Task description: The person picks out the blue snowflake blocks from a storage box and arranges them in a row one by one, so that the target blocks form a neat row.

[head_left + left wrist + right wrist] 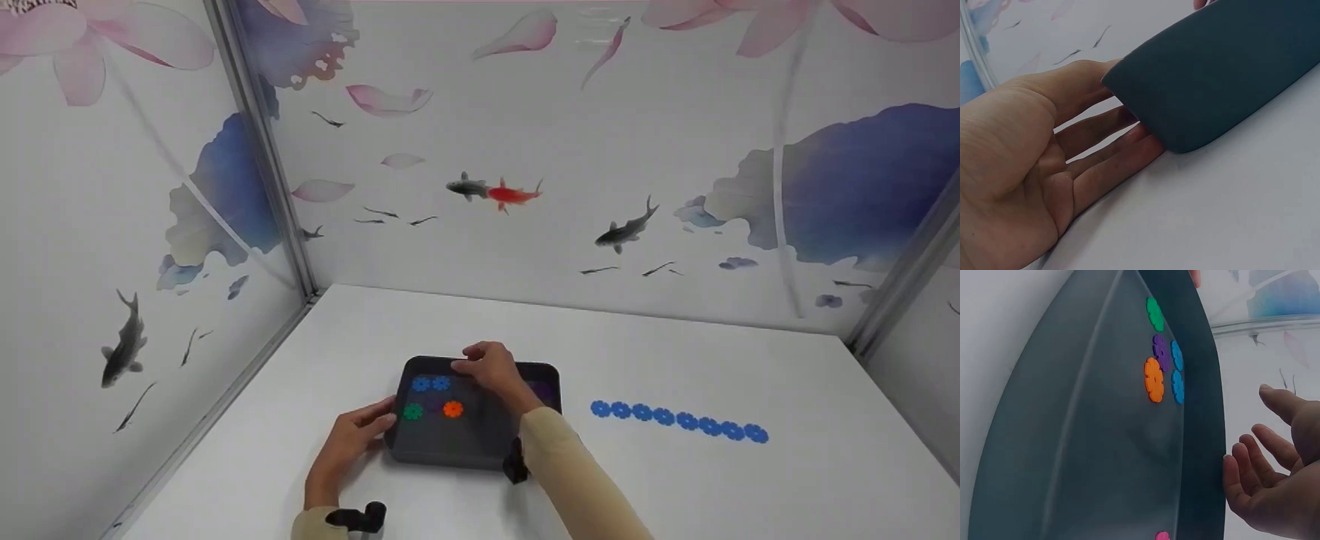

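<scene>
A dark tray (465,456) lies on the white table with several notched flower-shaped plastic discs inside. My left hand (349,442) touches its left side with fairly straight fingers; in the left wrist view some fingertips are hidden behind the tray's edge. Over the far rim reaches my right hand (491,367), its loosely bent fingers (1275,444) holding nothing and the little finger at the tray's wall. Towards the tray's far left lie two blue discs (1177,387), a green disc (413,411), an orange disc (453,409) and a purple disc (1161,353).
To the right of the tray, a row of several blue discs (687,421) runs across the table. A pink disc (1162,535) shows at the bottom of the right wrist view. Patterned panels (525,247) enclose the table at the back and sides.
</scene>
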Available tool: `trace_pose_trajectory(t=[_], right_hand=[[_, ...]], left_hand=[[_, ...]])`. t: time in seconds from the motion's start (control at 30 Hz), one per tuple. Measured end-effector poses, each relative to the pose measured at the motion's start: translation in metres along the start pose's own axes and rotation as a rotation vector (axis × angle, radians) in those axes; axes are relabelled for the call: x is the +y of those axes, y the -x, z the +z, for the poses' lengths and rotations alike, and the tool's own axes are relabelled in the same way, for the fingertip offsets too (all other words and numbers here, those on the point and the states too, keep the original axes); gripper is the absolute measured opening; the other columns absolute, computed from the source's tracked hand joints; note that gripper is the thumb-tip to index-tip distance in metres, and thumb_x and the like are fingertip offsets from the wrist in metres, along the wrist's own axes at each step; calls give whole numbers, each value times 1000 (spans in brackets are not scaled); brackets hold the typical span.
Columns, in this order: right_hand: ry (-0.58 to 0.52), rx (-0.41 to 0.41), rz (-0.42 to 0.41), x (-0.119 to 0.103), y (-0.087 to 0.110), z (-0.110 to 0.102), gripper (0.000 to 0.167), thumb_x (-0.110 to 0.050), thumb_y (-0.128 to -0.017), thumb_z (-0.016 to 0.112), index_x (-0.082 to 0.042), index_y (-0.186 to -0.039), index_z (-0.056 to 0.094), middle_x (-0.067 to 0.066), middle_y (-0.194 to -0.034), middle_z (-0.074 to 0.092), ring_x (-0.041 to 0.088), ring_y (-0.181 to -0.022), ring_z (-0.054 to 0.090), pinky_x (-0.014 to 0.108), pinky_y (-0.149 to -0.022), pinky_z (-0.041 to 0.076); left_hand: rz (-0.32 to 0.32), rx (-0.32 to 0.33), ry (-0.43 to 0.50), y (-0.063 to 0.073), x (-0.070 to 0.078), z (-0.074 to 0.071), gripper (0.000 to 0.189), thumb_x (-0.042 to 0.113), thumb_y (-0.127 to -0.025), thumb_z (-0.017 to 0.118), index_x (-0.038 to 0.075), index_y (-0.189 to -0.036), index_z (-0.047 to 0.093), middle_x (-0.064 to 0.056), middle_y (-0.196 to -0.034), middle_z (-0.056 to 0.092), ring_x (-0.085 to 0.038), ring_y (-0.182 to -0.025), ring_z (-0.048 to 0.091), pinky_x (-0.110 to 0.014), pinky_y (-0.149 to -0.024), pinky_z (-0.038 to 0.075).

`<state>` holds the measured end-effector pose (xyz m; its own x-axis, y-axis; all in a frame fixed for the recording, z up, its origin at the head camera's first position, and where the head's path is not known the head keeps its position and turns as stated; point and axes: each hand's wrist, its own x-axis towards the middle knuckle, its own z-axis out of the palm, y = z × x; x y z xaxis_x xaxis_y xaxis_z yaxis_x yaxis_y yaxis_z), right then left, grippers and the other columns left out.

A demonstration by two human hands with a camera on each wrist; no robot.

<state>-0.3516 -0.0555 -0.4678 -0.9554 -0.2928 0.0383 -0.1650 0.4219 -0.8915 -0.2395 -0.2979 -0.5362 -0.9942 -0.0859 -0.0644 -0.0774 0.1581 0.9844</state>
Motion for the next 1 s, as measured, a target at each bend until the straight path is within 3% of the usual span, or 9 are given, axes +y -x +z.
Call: trace_pose_trajectory(t=[0.33, 0.63, 0.8, 0.87, 0.93, 1.0], right_hand=[[21, -10, 30, -2, -3, 15, 31, -19, -90, 76, 2, -112, 71, 16, -107, 72, 23, -89, 66, 39, -93, 59], [113, 62, 44, 4, -8, 32, 24, -18, -86, 79, 3, -97, 75, 14, -91, 74, 17, -75, 62, 33, -76, 60], [138, 115, 58, 4, -9, 39, 24, -20, -83, 81, 0, -73, 73, 0, -59, 61, 12, -56, 48, 25, -53, 44], [118, 114, 66, 3, -9, 41, 27, -20, -83, 81, -2, -67, 70, -4, -53, 52, 10, -51, 43, 23, -50, 38], [103, 110, 67, 4, -8, 43, 25, -19, -83, 81, -1, -69, 71, -3, -52, 53, 10, -51, 45, 24, -52, 42], [105, 108, 87, 4, -8, 45, 23, -20, -83, 82, 2, -82, 75, 2, -65, 66, 12, -59, 56, 28, -61, 53]], left_hand=[[12, -3, -17, -2, -3, -2, 53, 32, -96, 68, 9, -142, 56, -15, -150, 52, -33, -136, 54, -44, -102, 54], [35, -17, -42, -2, -6, -2, 56, 34, -96, 68, 6, -143, 55, -18, -150, 51, -35, -136, 54, -43, -103, 54], [26, -22, -14, -2, -5, -1, 56, 34, -96, 68, 8, -143, 55, -17, -151, 50, -33, -136, 54, -42, -103, 54], [24, -19, -5, -1, -4, -1, 55, 33, -96, 68, 8, -143, 55, -16, -151, 50, -32, -135, 55, -42, -102, 55], [22, -17, 2, -1, -3, -1, 55, 33, -96, 67, 9, -144, 55, -16, -152, 50, -31, -134, 55, -42, -101, 55], [21, -8, -9, 0, -3, -2, 54, 33, -96, 67, 9, -143, 56, -16, -151, 51, -32, -134, 56, -43, -101, 55]])
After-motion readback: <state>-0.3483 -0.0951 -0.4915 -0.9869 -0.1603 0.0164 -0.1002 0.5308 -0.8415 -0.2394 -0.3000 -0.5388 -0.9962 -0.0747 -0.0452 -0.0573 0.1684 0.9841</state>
